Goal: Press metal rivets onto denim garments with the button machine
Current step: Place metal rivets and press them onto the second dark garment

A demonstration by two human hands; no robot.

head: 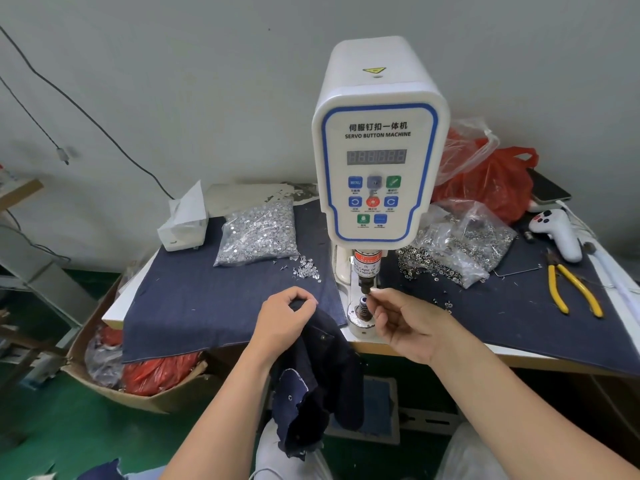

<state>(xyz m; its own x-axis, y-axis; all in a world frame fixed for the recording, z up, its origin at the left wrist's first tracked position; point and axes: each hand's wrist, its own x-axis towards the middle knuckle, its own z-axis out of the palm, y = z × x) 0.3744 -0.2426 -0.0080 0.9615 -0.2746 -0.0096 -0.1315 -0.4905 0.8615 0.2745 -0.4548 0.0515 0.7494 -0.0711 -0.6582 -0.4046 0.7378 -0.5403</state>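
Left hand (284, 315) gripping denim garment (318, 379) — right hand (403, 322) at punch (364, 288)

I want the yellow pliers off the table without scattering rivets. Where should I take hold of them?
Grip the pliers by the two yellow handles, from the near table edge. The handles splay open toward you, while the dark jaw end points toward the rivet bag.

white servo button machine (377, 140) upright on worktop; dark denim garment (318, 375) hangs off front edge; silver rivets (259, 233) bagged left.
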